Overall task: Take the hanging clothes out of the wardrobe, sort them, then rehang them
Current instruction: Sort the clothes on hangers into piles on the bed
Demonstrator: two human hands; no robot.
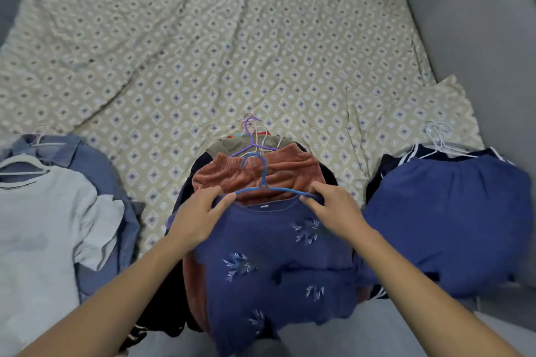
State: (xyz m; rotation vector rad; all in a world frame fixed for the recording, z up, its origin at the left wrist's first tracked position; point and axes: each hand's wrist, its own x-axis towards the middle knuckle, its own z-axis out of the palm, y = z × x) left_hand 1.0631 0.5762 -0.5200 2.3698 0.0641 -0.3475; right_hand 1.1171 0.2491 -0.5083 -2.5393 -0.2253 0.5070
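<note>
Two hands' grip (200, 211) (333, 209) on one blue top (269, 249)

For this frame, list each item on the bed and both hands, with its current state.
Left hand: grips blue top's left shoulder.
Right hand: grips its right shoulder.
Blue embroidered top: on blue hanger, atop middle pile.
Rust garment: beneath it, on hanger.
White shirt: left pile, over denim shirt.
Blue shorts: right pile, hangered.

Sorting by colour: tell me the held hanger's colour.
Blue hanger, clearest in the head view.
</note>
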